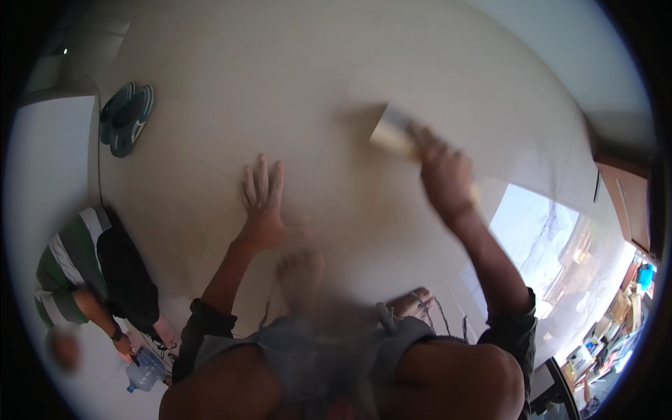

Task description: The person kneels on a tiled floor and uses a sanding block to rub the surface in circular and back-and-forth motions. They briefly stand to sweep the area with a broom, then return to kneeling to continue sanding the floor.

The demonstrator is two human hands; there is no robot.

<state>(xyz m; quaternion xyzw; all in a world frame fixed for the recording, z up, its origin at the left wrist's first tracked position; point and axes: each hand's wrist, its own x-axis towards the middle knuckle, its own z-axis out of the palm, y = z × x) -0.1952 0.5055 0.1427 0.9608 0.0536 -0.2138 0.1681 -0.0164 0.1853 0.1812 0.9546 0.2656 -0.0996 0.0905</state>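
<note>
My left hand (264, 210) lies palm down on the pale, smooth floor (266, 84), its fingers spread and nothing in it. Farther ahead and to the right, my right hand (448, 178) is closed round the handle of a wide flat tool (393, 133). This tool has a broad pale and grey end and a light handle; motion blur hides whether that end is bristle or blade. Its broad end points left over the floor, with a shadow beside it. Whether it touches the floor, I cannot tell.
My bare feet (301, 269) are between my arms. Dark slippers (129, 119) lie far left beside a white block-like piece (59, 140). At left, another person in a striped shirt (77, 245) has a hand at a clear bottle (145, 371). Brown furniture (626, 199) and clutter (602, 343) are at right.
</note>
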